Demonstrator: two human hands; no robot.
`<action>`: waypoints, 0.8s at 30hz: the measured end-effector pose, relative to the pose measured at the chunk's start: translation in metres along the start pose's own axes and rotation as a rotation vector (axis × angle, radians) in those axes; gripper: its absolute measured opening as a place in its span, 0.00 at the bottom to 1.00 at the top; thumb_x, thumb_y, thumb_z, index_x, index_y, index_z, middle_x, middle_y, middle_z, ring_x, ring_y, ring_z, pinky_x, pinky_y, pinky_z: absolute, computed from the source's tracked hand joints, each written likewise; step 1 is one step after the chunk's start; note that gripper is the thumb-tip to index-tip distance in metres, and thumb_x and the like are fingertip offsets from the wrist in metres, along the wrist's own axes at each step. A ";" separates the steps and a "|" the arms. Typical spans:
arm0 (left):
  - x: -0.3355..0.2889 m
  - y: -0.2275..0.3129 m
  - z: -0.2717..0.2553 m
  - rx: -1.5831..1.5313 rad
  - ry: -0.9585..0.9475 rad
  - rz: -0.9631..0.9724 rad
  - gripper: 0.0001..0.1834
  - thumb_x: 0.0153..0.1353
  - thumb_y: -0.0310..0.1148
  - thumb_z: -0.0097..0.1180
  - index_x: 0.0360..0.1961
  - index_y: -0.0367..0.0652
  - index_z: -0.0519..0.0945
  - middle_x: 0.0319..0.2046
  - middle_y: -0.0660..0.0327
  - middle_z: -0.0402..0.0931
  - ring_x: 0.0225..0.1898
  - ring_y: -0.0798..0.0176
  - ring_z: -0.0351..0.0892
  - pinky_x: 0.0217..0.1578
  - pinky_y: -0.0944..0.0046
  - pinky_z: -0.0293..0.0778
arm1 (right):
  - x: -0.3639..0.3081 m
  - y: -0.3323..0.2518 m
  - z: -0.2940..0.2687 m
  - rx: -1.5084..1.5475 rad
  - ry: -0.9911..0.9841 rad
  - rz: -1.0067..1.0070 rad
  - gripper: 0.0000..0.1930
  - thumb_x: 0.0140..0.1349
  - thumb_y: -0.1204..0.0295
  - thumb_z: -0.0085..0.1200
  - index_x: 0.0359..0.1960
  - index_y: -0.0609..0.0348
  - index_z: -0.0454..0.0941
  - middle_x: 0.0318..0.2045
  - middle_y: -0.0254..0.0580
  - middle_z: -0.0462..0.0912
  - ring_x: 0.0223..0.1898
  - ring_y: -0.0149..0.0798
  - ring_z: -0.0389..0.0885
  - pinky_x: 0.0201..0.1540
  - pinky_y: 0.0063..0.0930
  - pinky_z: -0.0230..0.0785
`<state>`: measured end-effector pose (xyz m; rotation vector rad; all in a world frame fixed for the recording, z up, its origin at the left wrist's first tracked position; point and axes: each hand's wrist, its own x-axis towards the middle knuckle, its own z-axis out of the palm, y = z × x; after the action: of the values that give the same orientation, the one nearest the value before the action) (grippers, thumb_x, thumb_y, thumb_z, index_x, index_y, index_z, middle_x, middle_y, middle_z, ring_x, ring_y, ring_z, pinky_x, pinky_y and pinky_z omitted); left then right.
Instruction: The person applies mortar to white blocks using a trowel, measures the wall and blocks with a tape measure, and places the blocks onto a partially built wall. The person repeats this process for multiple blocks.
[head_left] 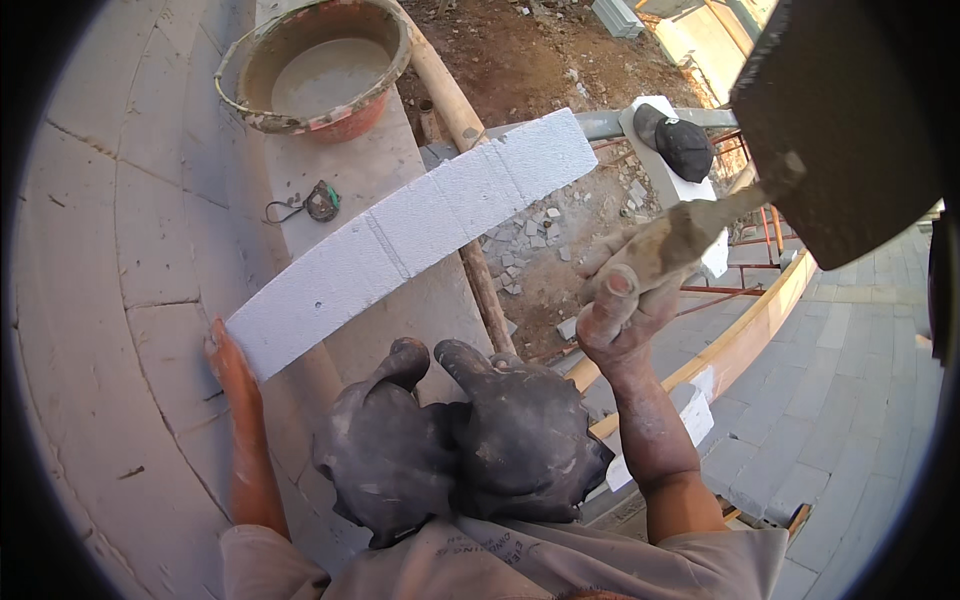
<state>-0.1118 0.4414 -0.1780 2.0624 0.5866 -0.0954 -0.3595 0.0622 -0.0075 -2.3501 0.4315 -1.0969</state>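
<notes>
My left hand [231, 358] is at the near left end of a long white lightweight concrete block [400, 235], gripping its edge with part of the fingers hidden. Shallow grooves run across the block, which slants up to the right over a round wooden pole. Raised on the right, my right hand [640, 315] is closed around the mortar-smeared handle of a trowel [850, 120]. The trowel's wide dark blade fills the upper right, close to the camera. My knees, in dark trousers, are bent below the block.
A reddish bucket [350, 122] of wet grey mortar and a tape measure [322, 202] stand on the plank [375, 165]. A block wall [90, 250] rises at left. Beyond the wooden pole [440, 85] lies rubble-strewn ground. A dark cap [684, 150] rests on a white block at right, near red scaffold bars.
</notes>
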 end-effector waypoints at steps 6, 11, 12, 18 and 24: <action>-0.012 -0.002 -0.007 -0.022 -0.050 0.007 0.43 0.66 0.55 0.48 0.65 0.24 0.59 0.62 0.39 0.64 0.62 0.46 0.67 0.62 0.56 0.61 | -0.014 -0.002 0.029 -0.241 -0.491 0.650 0.20 0.68 0.57 0.49 0.34 0.66 0.74 0.24 0.54 0.78 0.28 0.52 0.79 0.33 0.42 0.68; -0.011 0.000 -0.004 0.062 -0.043 -0.008 0.42 0.66 0.55 0.47 0.65 0.25 0.60 0.62 0.40 0.65 0.62 0.47 0.67 0.62 0.56 0.61 | -0.007 -0.021 -0.015 0.059 -0.244 0.486 0.20 0.66 0.57 0.49 0.42 0.68 0.72 0.23 0.56 0.80 0.24 0.53 0.82 0.33 0.43 0.72; -0.010 0.002 -0.004 0.084 -0.057 0.016 0.41 0.67 0.54 0.47 0.65 0.25 0.60 0.62 0.40 0.65 0.62 0.47 0.67 0.62 0.56 0.61 | -0.008 -0.021 -0.016 0.120 -0.125 0.389 0.20 0.66 0.58 0.50 0.42 0.68 0.72 0.23 0.56 0.80 0.23 0.52 0.82 0.33 0.41 0.72; -0.006 0.003 -0.005 0.042 -0.065 0.054 0.39 0.68 0.53 0.47 0.64 0.25 0.63 0.60 0.39 0.67 0.61 0.47 0.69 0.62 0.56 0.61 | -0.032 -0.002 0.034 -0.170 -0.516 0.672 0.21 0.67 0.57 0.50 0.46 0.68 0.72 0.24 0.52 0.78 0.28 0.48 0.78 0.36 0.38 0.70; -0.004 -0.011 -0.003 0.051 0.017 0.082 0.37 0.68 0.52 0.47 0.62 0.26 0.66 0.58 0.41 0.70 0.58 0.48 0.71 0.60 0.56 0.62 | -0.028 0.003 -0.004 0.264 -0.057 0.388 0.23 0.69 0.52 0.45 0.36 0.65 0.73 0.19 0.34 0.73 0.20 0.28 0.70 0.23 0.25 0.62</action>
<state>-0.1203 0.4471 -0.1840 2.1357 0.5141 -0.0458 -0.3802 0.0719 -0.0243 -1.9570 0.6462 -0.8437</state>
